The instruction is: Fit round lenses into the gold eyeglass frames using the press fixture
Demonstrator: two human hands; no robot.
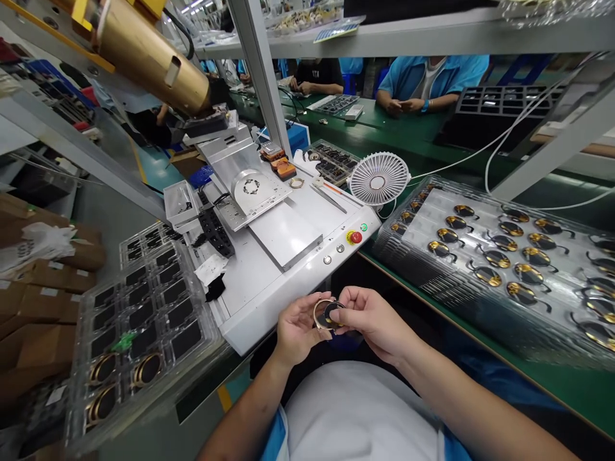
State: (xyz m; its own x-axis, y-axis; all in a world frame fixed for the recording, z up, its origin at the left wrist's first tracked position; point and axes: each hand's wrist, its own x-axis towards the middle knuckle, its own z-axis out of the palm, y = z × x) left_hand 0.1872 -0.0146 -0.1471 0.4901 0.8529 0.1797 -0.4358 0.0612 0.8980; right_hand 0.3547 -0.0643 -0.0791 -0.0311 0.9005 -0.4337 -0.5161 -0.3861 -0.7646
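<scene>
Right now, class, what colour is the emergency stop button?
The emergency stop button is red on yellow, clearest in the head view.

The left hand (300,330) holds a gold ring (317,314) while the right hand (372,322) pinches a dark round piece (332,314) against it, just above the near edge of a white machine (283,301). A clear tray (144,320) with black pockets lies left; a plastic tray (473,240) of gold-and-black round parts lies right on the green table (567,384).

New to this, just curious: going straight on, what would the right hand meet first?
The right hand would meet the round gold-rimmed part held in the left hand; its fingertips seem already on it, though depth is unclear.
</scene>
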